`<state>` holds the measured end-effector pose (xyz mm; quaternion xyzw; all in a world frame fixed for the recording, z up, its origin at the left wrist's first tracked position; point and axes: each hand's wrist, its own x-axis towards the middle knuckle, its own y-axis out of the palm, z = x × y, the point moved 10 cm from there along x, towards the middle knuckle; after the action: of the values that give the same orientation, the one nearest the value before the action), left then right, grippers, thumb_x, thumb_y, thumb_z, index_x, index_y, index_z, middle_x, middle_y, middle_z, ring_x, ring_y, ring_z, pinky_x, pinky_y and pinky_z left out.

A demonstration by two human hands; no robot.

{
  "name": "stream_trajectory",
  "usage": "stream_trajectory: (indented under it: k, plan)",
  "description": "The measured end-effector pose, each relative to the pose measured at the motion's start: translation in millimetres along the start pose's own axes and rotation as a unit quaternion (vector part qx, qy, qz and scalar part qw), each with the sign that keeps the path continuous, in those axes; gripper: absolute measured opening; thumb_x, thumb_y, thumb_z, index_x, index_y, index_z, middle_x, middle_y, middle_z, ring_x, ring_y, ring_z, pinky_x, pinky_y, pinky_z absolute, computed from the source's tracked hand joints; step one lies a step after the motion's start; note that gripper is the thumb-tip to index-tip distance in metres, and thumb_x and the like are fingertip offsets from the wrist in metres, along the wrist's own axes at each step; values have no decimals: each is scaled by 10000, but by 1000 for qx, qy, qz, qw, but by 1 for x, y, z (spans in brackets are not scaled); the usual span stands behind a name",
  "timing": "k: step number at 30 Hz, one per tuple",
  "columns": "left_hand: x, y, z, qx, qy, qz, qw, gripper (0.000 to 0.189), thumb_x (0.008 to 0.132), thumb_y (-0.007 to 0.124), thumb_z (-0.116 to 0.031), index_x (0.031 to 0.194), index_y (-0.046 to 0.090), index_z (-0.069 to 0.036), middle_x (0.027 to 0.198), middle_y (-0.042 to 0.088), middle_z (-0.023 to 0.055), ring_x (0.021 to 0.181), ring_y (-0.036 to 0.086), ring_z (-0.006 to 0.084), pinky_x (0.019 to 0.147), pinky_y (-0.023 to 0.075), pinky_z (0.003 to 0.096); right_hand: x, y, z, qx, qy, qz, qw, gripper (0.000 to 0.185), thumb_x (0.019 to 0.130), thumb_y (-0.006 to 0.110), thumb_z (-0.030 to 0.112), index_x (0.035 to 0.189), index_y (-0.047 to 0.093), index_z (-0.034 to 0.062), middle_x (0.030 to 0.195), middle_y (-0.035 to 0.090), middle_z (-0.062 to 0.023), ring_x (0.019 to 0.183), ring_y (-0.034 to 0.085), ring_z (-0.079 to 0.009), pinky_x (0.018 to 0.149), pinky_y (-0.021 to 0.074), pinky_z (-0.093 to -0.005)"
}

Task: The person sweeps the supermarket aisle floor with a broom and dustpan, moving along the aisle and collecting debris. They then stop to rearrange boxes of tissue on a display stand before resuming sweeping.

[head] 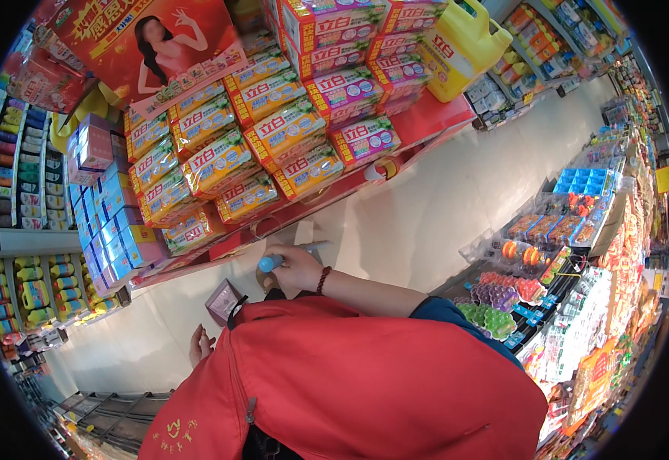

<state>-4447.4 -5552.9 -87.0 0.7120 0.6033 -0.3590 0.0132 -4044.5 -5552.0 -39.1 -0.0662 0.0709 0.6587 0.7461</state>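
My right hand [295,268], with a dark red beaded bracelet at its wrist, is closed around a rod whose rounded light-blue end [270,263] points up at the camera. Below the hand the rod's lower part is mostly hidden. Fingers of my left hand [201,345] show beside the edge of my red vest [380,374]; the palm is hidden, and whether it holds anything is unclear. Between the hands, lower down, stands a mauve box or panel [223,302]. Packs of laundry soap in orange wrappers [219,164] are stacked in front of me, above both hands in view.
A red-edged display stand [435,121] also bears purple-wrapped soap [343,89], blue boxes [117,230], a yellow jug [455,52] and a poster [156,46]. At right, a shelf holds packaged snacks and toys [492,319]. Bottles [34,293] line the left shelves. Pale floor [415,201] lies between.
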Motion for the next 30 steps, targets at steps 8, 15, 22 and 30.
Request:
stream_trajectory:
  k: [8, 15, 22, 30]
  plan:
    - [-11, 9, 31, -5, -10, -11, 1000, 472, 1004, 485, -316, 1396, 450, -56, 1311, 558, 136, 928, 647, 222, 749, 531, 319, -3, -22, 2, -67, -46, -6, 997, 238, 808, 599, 96, 1045, 625, 92, 923, 655, -127, 866, 632, -281, 763, 498, -350]
    - [-15, 25, 12, 17, 21, -14, 1000, 431, 1006, 491, -302, 1361, 491, -57, 1165, 629, 109, 903, 643, 193, 720, 526, 303, -3, -7, -15, -95, -43, 20, 994, 218, 834, 596, 60, 1048, 620, 96, 967, 651, -101, 915, 628, -255, 799, 492, -337]
    - [-4, 43, -7, -54, 75, 44, 995, 425, 977, 542, -200, 1365, 476, -38, 1118, 633, 108, 942, 624, 192, 761, 516, 316, -5, 1, -4, -106, -50, 67, 991, 260, 823, 623, 55, 1080, 618, 91, 1034, 649, -97, 1002, 619, -262, 859, 494, -359]
    - [-21, 156, -207, 90, 341, 243, 904, 315, 944, 556, -58, 1252, 516, -7, 985, 624, 67, 885, 580, 143, 764, 484, 279, -12, 77, 128, -251, -254, 206, 911, 528, 804, 689, 220, 1266, 518, 31, 1334, 502, -175, 1237, 478, -335, 1029, 402, -424]
